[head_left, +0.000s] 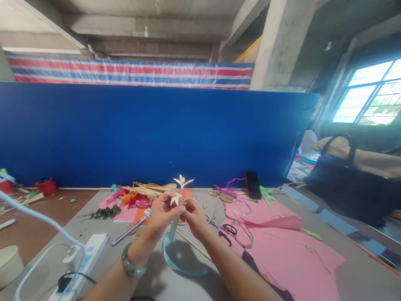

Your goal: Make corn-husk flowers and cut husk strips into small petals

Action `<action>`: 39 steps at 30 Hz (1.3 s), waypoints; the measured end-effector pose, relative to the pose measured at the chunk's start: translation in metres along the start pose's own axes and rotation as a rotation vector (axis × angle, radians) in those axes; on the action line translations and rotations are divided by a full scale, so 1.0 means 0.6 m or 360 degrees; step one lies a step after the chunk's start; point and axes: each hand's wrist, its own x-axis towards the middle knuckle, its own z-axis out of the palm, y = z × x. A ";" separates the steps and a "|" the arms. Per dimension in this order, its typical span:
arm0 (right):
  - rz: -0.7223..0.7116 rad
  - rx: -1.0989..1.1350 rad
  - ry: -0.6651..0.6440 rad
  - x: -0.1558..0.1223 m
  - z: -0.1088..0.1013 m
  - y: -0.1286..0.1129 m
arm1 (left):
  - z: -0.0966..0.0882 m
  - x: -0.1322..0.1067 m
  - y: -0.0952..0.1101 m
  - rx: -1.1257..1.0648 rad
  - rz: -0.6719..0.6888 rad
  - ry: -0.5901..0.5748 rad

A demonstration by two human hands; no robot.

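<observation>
In the middle of the head view, my left hand (160, 212) and my right hand (194, 216) meet, fingers pinched together. Between them they hold a small cream-white craft flower (182, 182) with pointed petals, which rises above the fingertips. A second pale flower (175, 200) shows lower, against my left fingers. From under the fingers hangs a light blue ribbon (169, 255), curling down onto the table. A thin wooden stick (196, 246) slants behind it toward my right forearm. The fingers cover the stems and the ribbon's upper end.
Black-handled scissors (230, 229) and pink sheets (266, 251) lie to the right, with a phone (253, 185) behind. On the left are a power strip (87, 255), a pen (128, 232) and a green leaf sprig (105, 212). A blue panel (150, 133) closes off the back.
</observation>
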 end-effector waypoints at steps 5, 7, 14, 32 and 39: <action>0.0003 -0.0053 0.0046 -0.004 0.002 -0.004 | -0.008 0.003 -0.007 -0.0033 -0.0071 0.0052; -0.0013 -0.0081 0.0058 -0.005 0.003 -0.005 | -0.009 0.005 -0.014 -0.0010 -0.0041 0.0154; 0.0012 -0.0023 0.0047 -0.014 0.018 -0.010 | -0.008 0.011 -0.028 0.0016 0.0003 0.0494; 0.0020 0.0058 -0.0034 -0.033 0.044 -0.032 | -0.013 0.000 -0.024 0.0318 0.0359 0.0498; -0.0052 -0.0043 0.0067 -0.035 0.048 -0.036 | -0.011 -0.007 -0.019 0.0469 0.0364 0.0545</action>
